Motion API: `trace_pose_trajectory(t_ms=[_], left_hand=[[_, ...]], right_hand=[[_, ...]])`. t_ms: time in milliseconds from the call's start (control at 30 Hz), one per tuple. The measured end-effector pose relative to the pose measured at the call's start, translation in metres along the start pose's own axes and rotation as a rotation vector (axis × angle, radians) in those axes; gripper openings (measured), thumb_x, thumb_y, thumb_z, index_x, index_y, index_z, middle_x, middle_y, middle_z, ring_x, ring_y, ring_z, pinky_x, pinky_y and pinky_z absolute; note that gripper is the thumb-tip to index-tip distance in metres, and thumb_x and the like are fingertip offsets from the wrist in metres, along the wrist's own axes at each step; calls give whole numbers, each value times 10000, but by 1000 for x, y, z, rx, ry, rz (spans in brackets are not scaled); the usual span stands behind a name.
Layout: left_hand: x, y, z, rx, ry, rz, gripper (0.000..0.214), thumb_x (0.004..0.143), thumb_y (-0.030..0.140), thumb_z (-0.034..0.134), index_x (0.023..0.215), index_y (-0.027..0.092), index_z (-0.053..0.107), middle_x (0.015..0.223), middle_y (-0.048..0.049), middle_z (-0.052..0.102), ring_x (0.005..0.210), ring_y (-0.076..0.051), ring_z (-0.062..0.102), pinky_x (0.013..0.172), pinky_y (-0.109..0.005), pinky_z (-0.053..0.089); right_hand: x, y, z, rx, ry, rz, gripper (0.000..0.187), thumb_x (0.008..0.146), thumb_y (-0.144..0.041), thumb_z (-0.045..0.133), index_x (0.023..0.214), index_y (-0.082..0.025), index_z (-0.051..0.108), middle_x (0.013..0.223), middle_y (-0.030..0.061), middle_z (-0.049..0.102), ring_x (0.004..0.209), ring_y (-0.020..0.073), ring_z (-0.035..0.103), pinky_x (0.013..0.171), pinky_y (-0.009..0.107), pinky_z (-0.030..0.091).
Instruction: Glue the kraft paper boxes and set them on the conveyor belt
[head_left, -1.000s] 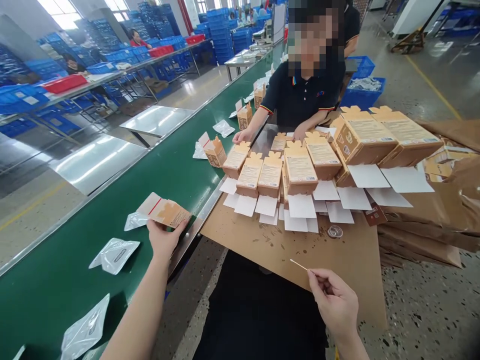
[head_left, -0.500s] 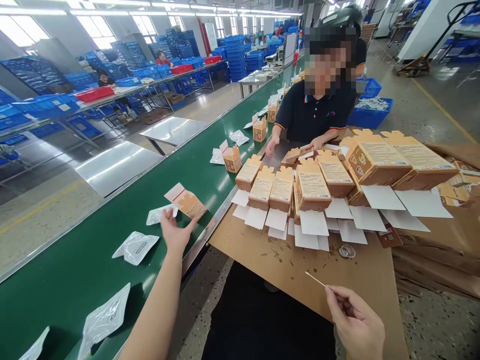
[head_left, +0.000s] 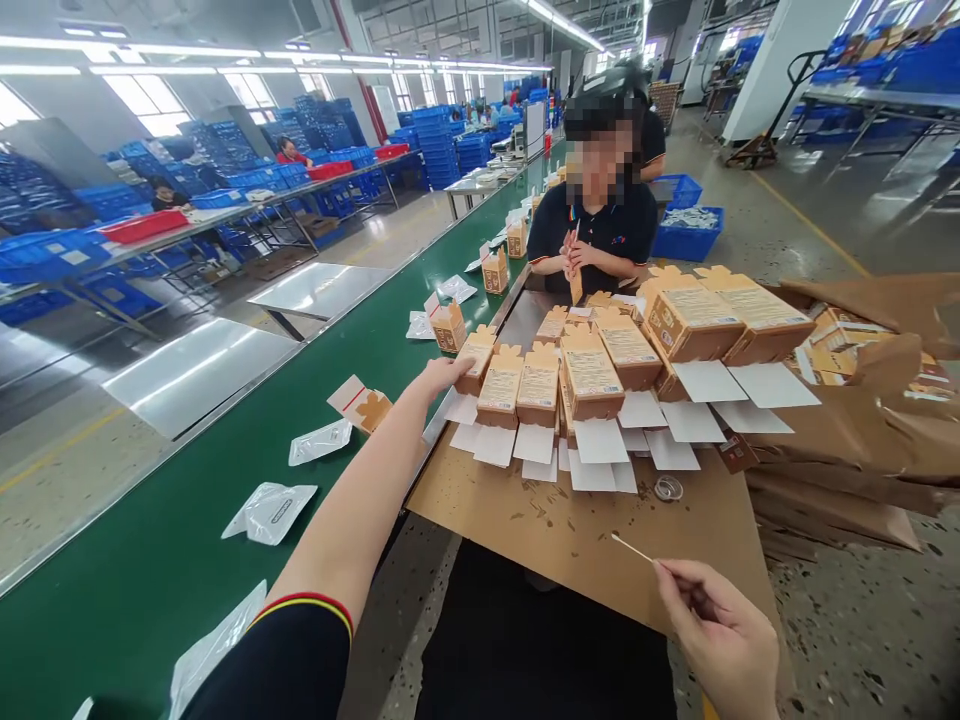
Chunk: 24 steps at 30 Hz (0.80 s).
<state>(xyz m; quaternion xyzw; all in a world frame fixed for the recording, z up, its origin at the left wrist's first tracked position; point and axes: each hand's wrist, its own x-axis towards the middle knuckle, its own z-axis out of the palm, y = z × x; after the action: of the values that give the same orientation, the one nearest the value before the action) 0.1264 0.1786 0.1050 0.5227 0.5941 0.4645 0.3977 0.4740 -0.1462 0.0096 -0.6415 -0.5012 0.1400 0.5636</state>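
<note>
My left hand (head_left: 442, 376) reaches across to the leftmost brown carton (head_left: 480, 352) of the group on the cardboard-covered table. Its fingers rest on that carton's near side and are partly hidden. A cotton swab (head_left: 632, 547) is pinched in my right hand (head_left: 712, 615), pointing left above the bare brown tabletop. Beyond my left forearm, a brown carton with an upright white flap (head_left: 365, 403) lies on the green belt, partly covered by the arm. Close to it is a silvery pouch (head_left: 320, 442). A small clear round dish (head_left: 668, 488) sits in front of the cartons.
Several cartons with white flaps hanging out are stacked on the table (head_left: 517, 515). The green conveyor belt (head_left: 180, 540) runs along the left, carrying pouches and open cartons. Opposite, a co-worker (head_left: 596, 215) holds a flat carton. Brown wrapping paper (head_left: 847, 480) lies at right.
My left hand has moved from the carton on the belt to the leftmost carton on the table. The co-worker has raised a carton in both hands. My right hand still holds the swab.
</note>
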Motion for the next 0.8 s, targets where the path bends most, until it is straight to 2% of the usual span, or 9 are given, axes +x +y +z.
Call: trace_pose_trajectory(t_ms=[133,233,300,367,400,500,600,700,800], left_hand=[[-13,-1,-8,30,39,-27,481,1096,471,799,1478,188,727,1506,-120,736,1298,-346,759,1078,-546,682],[-34,-7,-28,-5,93,-40,527,992,604,866,1302,185,790,1396,-118,814,1339,-379,760,1130,-528,673],[-62,-18,-42,-134,120,-12,652,795,688,984,1207,211,816,1349,-119,854,1398,-416,753,1186,-533,656],[-102,-36,-49,-264,88,0,790,635,657,1087,1253,238,830,1402,-134,851,1446,-443,743,1225,-579,640],[-125,-47,-48,-301,51,-29,828,606,630,1112,1287,250,832,1434,-144,844,1446,-452,748,1230,-602,638],[-189,-80,-24,-346,-95,-186,853,616,579,1134,1337,252,816,1464,-173,837,1371,-462,800,1202,-640,654],[-227,-105,18,-336,-171,-302,850,620,566,1139,1305,211,782,1375,-197,865,1317,-460,830,1192,-642,654],[-237,-116,49,-305,-169,-329,851,588,571,1143,1242,207,739,1292,-193,881,1287,-454,843,1165,-642,663],[-232,-118,59,-282,-209,-320,849,584,542,1141,1241,231,700,1289,-180,875,1273,-443,850,1141,-640,675]], right_hand=[[1,1,-19,-46,78,-22,393,1023,-583,859,820,-246,867,681,56,778,503,185,694,511,270,639],[16,12,-39,-150,157,-46,379,1041,-569,824,839,-251,867,686,58,783,508,187,683,512,294,626],[33,23,-47,-240,167,-60,376,1047,-576,793,866,-256,874,707,64,794,543,203,695,550,322,637],[50,32,-48,-317,152,-63,379,1053,-568,755,870,-255,863,720,64,795,569,206,698,598,334,640],[58,36,-46,-348,132,-59,381,1055,-561,737,861,-253,848,717,60,789,572,203,692,610,330,631],[78,45,-32,-408,19,-52,388,1046,-555,691,818,-256,786,680,42,752,560,193,659,602,313,580],[89,51,-19,-431,-86,-70,406,1031,-565,651,766,-267,725,641,31,704,546,193,625,582,312,531],[94,55,-17,-442,-110,-91,416,1026,-566,635,742,-269,699,627,28,681,540,198,620,576,317,511],[89,52,-22,-434,-49,-91,371,1024,-527,687,780,-255,748,654,36,719,554,200,648,593,319,537]])
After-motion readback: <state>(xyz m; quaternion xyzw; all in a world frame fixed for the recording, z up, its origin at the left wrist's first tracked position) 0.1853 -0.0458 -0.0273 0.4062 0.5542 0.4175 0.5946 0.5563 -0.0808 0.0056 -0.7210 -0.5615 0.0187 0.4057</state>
